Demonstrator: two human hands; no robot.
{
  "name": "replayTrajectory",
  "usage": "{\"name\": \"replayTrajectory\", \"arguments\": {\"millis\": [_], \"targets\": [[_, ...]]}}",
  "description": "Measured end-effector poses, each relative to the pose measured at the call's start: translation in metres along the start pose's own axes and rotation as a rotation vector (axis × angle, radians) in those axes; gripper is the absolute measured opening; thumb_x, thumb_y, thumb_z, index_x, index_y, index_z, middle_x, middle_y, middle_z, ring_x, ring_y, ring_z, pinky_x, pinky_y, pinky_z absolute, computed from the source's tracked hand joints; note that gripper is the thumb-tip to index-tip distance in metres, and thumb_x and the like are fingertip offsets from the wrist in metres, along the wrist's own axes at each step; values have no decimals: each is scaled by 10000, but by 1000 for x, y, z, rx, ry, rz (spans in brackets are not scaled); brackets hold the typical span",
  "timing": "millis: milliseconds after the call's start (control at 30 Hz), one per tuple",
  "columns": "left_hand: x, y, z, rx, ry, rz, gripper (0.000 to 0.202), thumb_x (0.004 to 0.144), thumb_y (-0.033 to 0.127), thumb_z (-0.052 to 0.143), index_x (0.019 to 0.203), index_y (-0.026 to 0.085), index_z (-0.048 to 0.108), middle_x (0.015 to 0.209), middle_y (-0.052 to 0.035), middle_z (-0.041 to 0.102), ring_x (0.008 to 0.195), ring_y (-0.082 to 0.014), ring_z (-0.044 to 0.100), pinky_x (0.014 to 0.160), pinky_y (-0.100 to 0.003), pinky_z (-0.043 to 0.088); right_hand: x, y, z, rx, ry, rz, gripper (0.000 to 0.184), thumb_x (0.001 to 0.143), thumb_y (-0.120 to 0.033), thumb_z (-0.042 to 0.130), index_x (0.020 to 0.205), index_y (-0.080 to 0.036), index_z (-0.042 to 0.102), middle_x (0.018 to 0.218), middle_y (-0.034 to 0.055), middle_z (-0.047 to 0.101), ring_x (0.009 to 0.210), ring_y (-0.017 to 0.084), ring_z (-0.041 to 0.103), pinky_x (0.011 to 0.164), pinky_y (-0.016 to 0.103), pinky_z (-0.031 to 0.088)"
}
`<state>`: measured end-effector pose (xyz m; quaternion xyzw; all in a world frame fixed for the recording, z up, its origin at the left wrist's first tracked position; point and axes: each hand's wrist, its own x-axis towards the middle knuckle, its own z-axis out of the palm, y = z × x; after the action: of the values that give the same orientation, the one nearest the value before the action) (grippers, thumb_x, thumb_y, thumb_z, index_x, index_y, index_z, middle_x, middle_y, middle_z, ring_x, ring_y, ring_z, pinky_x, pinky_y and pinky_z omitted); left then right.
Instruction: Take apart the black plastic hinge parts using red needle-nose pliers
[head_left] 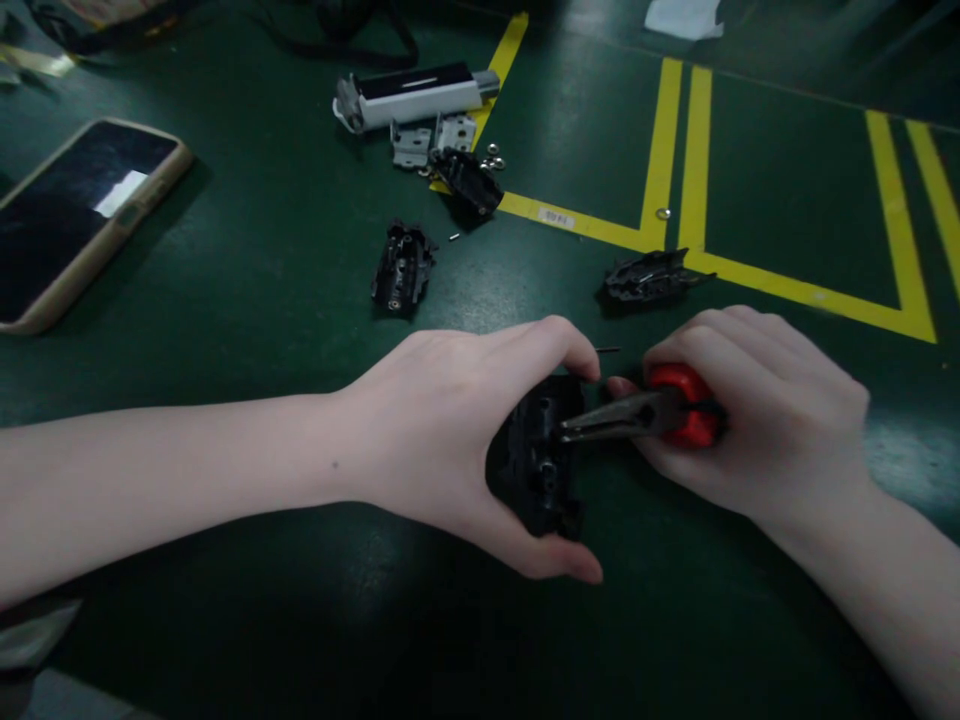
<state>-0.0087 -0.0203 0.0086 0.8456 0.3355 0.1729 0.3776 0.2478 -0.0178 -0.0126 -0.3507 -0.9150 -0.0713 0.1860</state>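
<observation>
Yellow tape (664, 150) outlines rectangles on the green desk (285, 250); a smartphone (71, 205) lies in its tan case (90, 260) at left. Nearer, the left hand's grip (465, 430) pinches a black plastic housing (532, 465); the right hand's grip (772, 410) clasps red-handled needle-nose pliers (622, 415), tips over the housing.

Black molded part (531, 462), recessed side showing; red-handled pliers (637, 413) sideways, tips over it.

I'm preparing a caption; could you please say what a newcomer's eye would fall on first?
Probably the red-handled needle-nose pliers in the right hand, their tips at a black part held by the left hand. Next, the yellow lines on the green tabletop at upper right, and the smartphone at far left.
</observation>
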Motion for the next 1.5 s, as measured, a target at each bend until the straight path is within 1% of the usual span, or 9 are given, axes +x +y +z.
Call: {"name": "replayTrajectory", "arguments": {"millis": [200, 433, 633, 800, 933, 1067, 1167, 1333, 1500], "targets": [[0, 0, 0, 36, 28, 31, 785, 677, 592, 860, 1263, 173, 550, 1130, -58, 675, 928, -222, 675, 721, -306, 536, -1, -1, 0, -16, -11, 9, 159, 890, -291, 616, 862, -236, 470, 744, 12, 536, 674, 197, 516, 581, 351, 416], [-1, -1, 1, -3, 45, 15, 756, 685, 621, 837, 1232, 175, 564, 1104, -58, 684, 903, -216, 676, 746, -313, 541, 1, 0, 1, -6, -22, 18, 166, 881, -247, 606, 849, -252, 443, 732, -1, 535, 653, 185, 506, 559, 328, 405], [0, -6, 2, -14, 69, 89, 790, 730, 590, 825, 1322, 148, 545, 1233, -101, 682, 1064, -247, 673, 863, -329, 551, -1, -3, -1, -23, -39, 32, 166, 835, -196, 607, 843, -248, 449, 722, -4, 525, 640, 187, 508, 543, 324, 394], [0, -7, 2, 21, 70, 92, 721, 713, 583, 838, 1251, 168, 600, 1127, -78, 704, 979, -245, 682, 781, -323, 545, -1, -3, -1, -7, -40, 32, 181, 831, -198, 612, 839, -253, 439, 728, -5, 529, 645, 190, 509, 549, 326, 394], [-1, -7, 2, 65, 121, 116, 725, 740, 550, 827, 1319, 204, 560, 1174, -82, 690, 1036, -262, 678, 816, -348, 551, -2, -2, -1, -14, -45, 43, 179, 843, -219, 604, 838, -250, 427, 727, -5, 517, 639, 180, 497, 531, 313, 384], [-2, -9, 2, 67, 123, 158, 695, 766, 480, 823, 1327, 179, 543, 1222, -100, 675, 1079, -259, 666, 833, -348, 557, -2, -2, -2, -10, -58, 48, 176, 803, -217, 600, 844, -247, 432, 739, 4, 528, 660, 189, 515, 531, 310, 393], [-1, -9, 2, 68, 110, 127, 690, 762, 482, 819, 1323, 193, 542, 1231, -98, 677, 1079, -265, 669, 845, -362, 556, -1, -3, -2, -5, -69, 55, 161, 804, -220, 590, 843, -249, 436, 732, 5, 533, 648, 191, 515, 531, 314, 395], [1, -7, 1, 2, 88, 73, 707, 723, 598, 802, 1255, 183, 591, 1175, -88, 707, 1031, -261, 695, 849, -342, 561, -1, -3, -1, 25, -65, 64, 161, 799, -218, 595, 837, -252, 443, 727, 6, 545, 646, 200, 529, 550, 331, 411], [1, -6, 2, -33, 100, 46, 705, 699, 595, 826, 1211, 157, 620, 1104, -73, 738, 961, -241, 709, 826, -324, 563, -2, -3, -2, 18, -66, 54, 151, 808, -215, 582, 834, -249, 437, 715, 7, 534, 634, 199, 524, 534, 327, 406]]}}
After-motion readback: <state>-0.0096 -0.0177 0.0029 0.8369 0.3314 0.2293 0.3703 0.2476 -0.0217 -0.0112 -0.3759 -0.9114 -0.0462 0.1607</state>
